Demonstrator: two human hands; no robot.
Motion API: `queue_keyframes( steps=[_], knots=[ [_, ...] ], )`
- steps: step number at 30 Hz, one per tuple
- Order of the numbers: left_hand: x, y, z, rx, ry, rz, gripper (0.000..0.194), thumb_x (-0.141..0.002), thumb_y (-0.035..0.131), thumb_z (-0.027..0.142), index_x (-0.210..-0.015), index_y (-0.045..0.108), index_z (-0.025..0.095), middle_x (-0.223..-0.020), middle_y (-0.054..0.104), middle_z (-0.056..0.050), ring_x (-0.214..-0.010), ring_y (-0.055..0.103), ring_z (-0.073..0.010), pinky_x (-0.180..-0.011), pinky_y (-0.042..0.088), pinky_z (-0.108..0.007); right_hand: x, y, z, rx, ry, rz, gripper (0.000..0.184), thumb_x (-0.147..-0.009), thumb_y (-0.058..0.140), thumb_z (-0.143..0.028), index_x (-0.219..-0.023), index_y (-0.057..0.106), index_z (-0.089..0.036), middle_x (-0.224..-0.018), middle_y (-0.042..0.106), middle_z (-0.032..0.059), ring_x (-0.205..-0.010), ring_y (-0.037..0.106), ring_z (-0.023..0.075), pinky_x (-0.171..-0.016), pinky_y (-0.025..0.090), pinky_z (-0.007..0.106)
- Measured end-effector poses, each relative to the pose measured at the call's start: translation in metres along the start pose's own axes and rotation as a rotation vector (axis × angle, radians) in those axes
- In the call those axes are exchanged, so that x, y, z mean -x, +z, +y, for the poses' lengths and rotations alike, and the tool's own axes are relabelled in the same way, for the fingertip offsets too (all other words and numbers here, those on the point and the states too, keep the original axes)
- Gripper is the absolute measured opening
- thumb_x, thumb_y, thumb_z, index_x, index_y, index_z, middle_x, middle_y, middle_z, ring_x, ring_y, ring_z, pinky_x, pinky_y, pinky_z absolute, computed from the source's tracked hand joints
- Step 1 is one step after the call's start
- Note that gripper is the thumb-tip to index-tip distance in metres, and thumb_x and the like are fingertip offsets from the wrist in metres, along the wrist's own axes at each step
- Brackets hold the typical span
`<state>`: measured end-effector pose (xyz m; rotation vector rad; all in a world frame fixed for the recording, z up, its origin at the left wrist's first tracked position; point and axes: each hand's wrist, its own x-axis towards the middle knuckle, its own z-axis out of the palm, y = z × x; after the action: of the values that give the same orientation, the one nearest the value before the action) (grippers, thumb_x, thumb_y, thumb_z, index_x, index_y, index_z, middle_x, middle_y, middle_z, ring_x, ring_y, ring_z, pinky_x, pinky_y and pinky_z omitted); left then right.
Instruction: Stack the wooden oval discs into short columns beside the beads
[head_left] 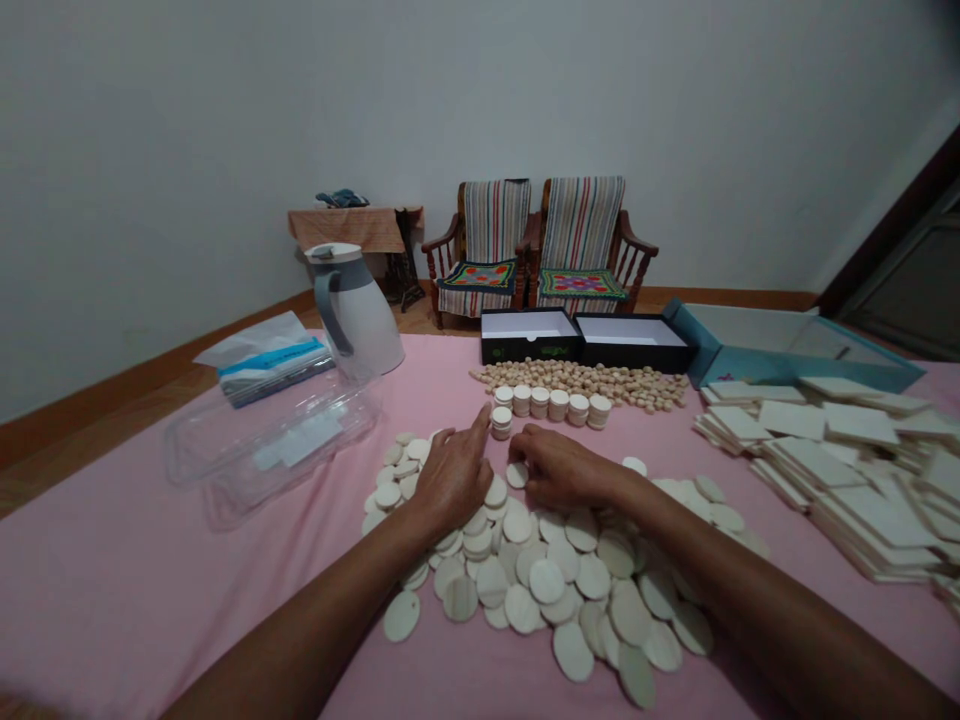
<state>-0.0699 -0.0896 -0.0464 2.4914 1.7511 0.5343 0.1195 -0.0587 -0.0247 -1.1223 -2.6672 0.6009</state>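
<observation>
A loose pile of pale round wooden discs (546,580) spreads over the pink tablecloth (285,590) in front of me. Behind it stands a row of neat disc stacks (559,403), with one shorter stack (502,422) nearer to me at its left end. My left hand (454,478) rests at the pile's left side, holding nothing, its index finger stretched out to the side of the shorter stack. My right hand (561,465) is closed at the pile's back edge, fingertips pinching a single wooden disc (517,474).
Small wooden beads (585,380) lie behind the stacks, before two black boxes (529,350) and a blue box (712,350). Square wooden tiles (862,490) are heaped at right. Clear plastic trays (247,470), a tissue pack (274,362) and a white jug (364,320) occupy the left.
</observation>
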Motion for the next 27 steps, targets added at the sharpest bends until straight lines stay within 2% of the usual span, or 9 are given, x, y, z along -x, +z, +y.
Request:
queue_keyframes(
  steps=[5, 9, 15, 19, 23, 27],
  knots=[
    [-0.001, -0.002, 0.001, -0.003, 0.005, -0.013, 0.075, -0.080, 0.044, 0.011, -0.147, 0.012, 0.014, -0.122, 0.062, -0.012, -0.109, 0.057, -0.0228, -0.102, 0.032, -0.043, 0.005, -0.004, 0.011, -0.046, 0.046, 0.026, 0.030, -0.070, 0.058, -0.008, -0.099, 0.060, -0.016, -0.092, 0.060, 0.0057, -0.080, 0.052, 0.0160, -0.068, 0.036, 0.025],
    [0.000, -0.001, 0.000, -0.012, 0.016, -0.007, 0.075, -0.080, 0.044, 0.010, -0.148, 0.013, 0.017, -0.119, 0.063, -0.010, -0.105, 0.059, -0.0218, -0.101, 0.033, -0.042, 0.008, 0.001, 0.000, -0.006, 0.125, 0.047, 0.025, -0.068, 0.065, -0.019, -0.092, 0.058, -0.015, -0.090, 0.056, 0.0064, -0.077, 0.050, 0.0169, -0.065, 0.035, 0.026],
    [0.000, 0.002, -0.002, 0.007, 0.021, 0.000, 0.074, -0.081, 0.043, 0.009, -0.148, 0.011, 0.017, -0.121, 0.063, -0.010, -0.107, 0.059, -0.0210, -0.103, 0.033, -0.042, 0.007, 0.010, -0.003, 0.008, 0.143, 0.117, 0.016, -0.070, 0.060, -0.018, -0.086, 0.056, -0.016, -0.086, 0.055, 0.0053, -0.076, 0.049, 0.0161, -0.064, 0.032, 0.025],
    [-0.001, 0.002, -0.002, 0.034, 0.024, -0.005, 0.076, -0.081, 0.043, 0.009, -0.148, 0.009, 0.016, -0.124, 0.061, -0.011, -0.110, 0.058, -0.0211, -0.104, 0.032, -0.042, -0.007, 0.001, 0.004, -0.018, 0.125, 0.237, 0.012, -0.074, 0.059, -0.023, -0.083, 0.054, -0.017, -0.079, 0.056, 0.0029, -0.069, 0.047, 0.0142, -0.059, 0.030, 0.025],
    [0.000, 0.001, -0.002, 0.042, 0.029, -0.007, 0.076, -0.081, 0.042, 0.009, -0.148, 0.006, 0.016, -0.127, 0.059, -0.012, -0.114, 0.056, -0.0209, -0.104, 0.032, -0.043, -0.030, -0.011, 0.003, 0.054, 0.145, 0.382, 0.015, -0.076, 0.060, -0.029, -0.082, 0.053, -0.018, -0.081, 0.057, 0.0034, -0.072, 0.048, 0.0155, -0.061, 0.029, 0.026],
    [0.000, 0.000, -0.001, 0.042, 0.024, -0.019, 0.078, -0.082, 0.042, 0.009, -0.148, 0.002, 0.017, -0.129, 0.058, -0.012, -0.119, 0.053, -0.0215, -0.105, 0.032, -0.045, -0.047, -0.015, -0.003, 0.134, 0.190, 0.379, 0.017, -0.076, 0.060, -0.031, -0.085, 0.054, -0.018, -0.088, 0.059, 0.0061, -0.077, 0.050, 0.0176, -0.061, 0.030, 0.027]
  ],
)
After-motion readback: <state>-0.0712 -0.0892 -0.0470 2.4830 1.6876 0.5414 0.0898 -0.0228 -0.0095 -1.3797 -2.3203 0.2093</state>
